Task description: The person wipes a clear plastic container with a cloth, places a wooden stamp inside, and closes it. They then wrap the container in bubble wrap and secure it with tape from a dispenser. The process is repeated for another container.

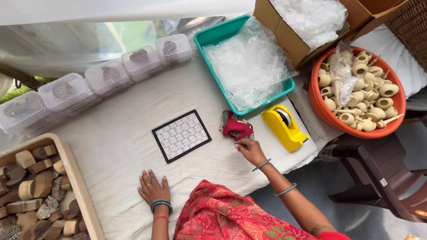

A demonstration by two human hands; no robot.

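The right hand (250, 150) reaches forward across the white-covered table (115, 142), its fingertips closed on the near edge of a crumpled red cloth (235, 126), which lies on the table just beyond the hand. The left hand (151, 187) rests flat on the table with fingers spread, holding nothing, well apart from the cloth and to its left. Between the two hands and a little farther out lies a black-framed tile (181, 135) with a pale blue pattern, flat on the table, near the cloth but not touching it. Just right of the cloth stands a yellow tape dispenser (284, 128), close to the right hand. Behind the cloth sits a teal tray (213, 38) filled with bubble wrap (249, 66); the cloth lies just at the tray's near corner. A cardboard box (284, 35) holding more wrap stands behind the tray. To the right, an orange bowl (329, 115) holds pale clay pots. Along the far left edge of the table runs a row of clear plastic boxes (109, 76), and at the near left a wooden tray (78, 182) holds carved wooden blocks (31, 195).
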